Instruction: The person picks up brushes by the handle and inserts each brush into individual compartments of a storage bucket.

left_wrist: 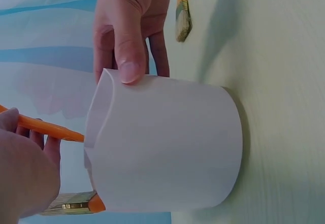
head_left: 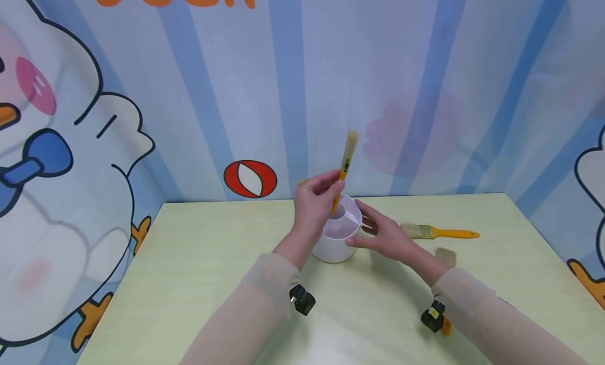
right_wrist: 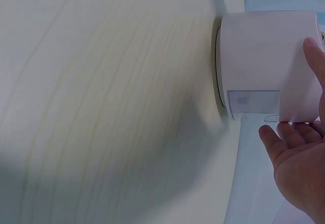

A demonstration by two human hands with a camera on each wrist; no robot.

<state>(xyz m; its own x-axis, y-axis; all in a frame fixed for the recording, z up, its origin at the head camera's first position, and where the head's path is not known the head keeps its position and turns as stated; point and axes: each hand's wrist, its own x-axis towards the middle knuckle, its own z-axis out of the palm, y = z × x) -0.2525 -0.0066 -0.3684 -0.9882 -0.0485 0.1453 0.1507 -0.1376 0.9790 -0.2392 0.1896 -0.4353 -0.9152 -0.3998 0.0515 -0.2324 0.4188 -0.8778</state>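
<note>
My left hand [head_left: 313, 203] pinches a slim paintbrush [head_left: 348, 154] by its orange handle, bristles pointing up. Its handle end reaches into the mouth of a white round brush holder [head_left: 333, 250], which has dividers inside and stands upright on the table. The right hand [head_left: 385, 235] grips the holder's right side near the rim, with the thumb on the front wall and the fingers behind. In the left wrist view, a second brush [left_wrist: 75, 203] with pale bristles stands up out of the holder; in the head view the left hand mostly hides it.
A flat brush with a yellow handle [head_left: 455, 233] lies right of the holder on the pale table [head_left: 212, 275]. Nearer, another brush [head_left: 446, 257] is partly covered by the right forearm. A printed cloth backdrop [head_left: 255, 92] rises behind the table's far edge.
</note>
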